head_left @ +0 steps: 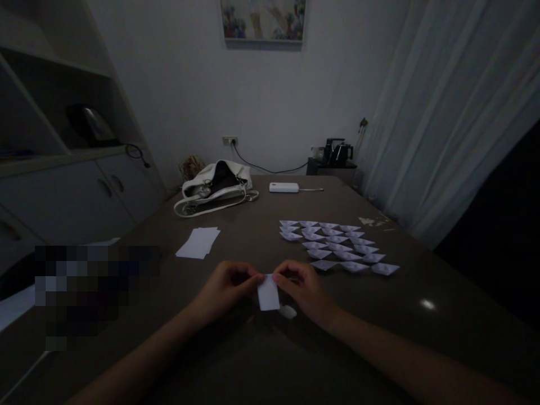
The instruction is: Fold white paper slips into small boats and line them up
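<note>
While rows of finished paper boats (pixel 337 247) stand on the tabletop (pixel 240 236) beyond the right hand (pixel 306 295), the piece in work looks, to my eye, only partway there. It is a small white paper rectangle (pixel 269 295), flat and straight-edged, held in front of the person; the fingers of the left hand (pixel 230 287) pinch one upper corner and those of the right pinch the other, the two grips close together. Past the left hand lies a loose stack of flat sheets (pixel 198 243), edges slightly askew, so I'd judge most of the folding done, with this piece and that stack left; how many sheets there are I can't tell. The boats are crisp and thin, with pointed ends and a small peak in the middle, set close in slightly uneven rows. The brown tabletop is smooth enough to throw back a bright spot of light. Farther off, a soft, pale handbag (pixel 223 194) slumps open near a rounded, hard-looking white device (pixel 284 188) with a short cable.
</note>
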Tool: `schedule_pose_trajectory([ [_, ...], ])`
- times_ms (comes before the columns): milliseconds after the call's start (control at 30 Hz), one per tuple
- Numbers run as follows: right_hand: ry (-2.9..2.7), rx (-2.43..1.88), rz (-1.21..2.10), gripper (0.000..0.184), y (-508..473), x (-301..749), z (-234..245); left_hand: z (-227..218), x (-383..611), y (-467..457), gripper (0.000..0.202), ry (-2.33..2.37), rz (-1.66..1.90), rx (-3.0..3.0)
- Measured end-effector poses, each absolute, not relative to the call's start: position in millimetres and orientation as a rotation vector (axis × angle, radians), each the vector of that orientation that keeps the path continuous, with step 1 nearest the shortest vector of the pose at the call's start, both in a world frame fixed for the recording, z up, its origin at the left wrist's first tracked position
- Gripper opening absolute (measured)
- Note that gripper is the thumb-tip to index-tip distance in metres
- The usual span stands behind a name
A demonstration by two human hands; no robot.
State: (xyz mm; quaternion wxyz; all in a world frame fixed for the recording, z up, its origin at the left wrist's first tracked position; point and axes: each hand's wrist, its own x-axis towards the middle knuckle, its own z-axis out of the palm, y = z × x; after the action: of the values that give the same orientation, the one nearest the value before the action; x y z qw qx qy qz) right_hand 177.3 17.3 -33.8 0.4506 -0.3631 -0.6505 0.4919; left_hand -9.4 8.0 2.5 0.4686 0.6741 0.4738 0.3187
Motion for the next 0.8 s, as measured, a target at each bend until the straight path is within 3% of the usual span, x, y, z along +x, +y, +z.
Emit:
schedule_pose_trajectory([
  [800,-1.507,-0.915,1.205,0.014,21,179,-38,-6,-11,13,0.034,1.152,0.723,1.709],
])
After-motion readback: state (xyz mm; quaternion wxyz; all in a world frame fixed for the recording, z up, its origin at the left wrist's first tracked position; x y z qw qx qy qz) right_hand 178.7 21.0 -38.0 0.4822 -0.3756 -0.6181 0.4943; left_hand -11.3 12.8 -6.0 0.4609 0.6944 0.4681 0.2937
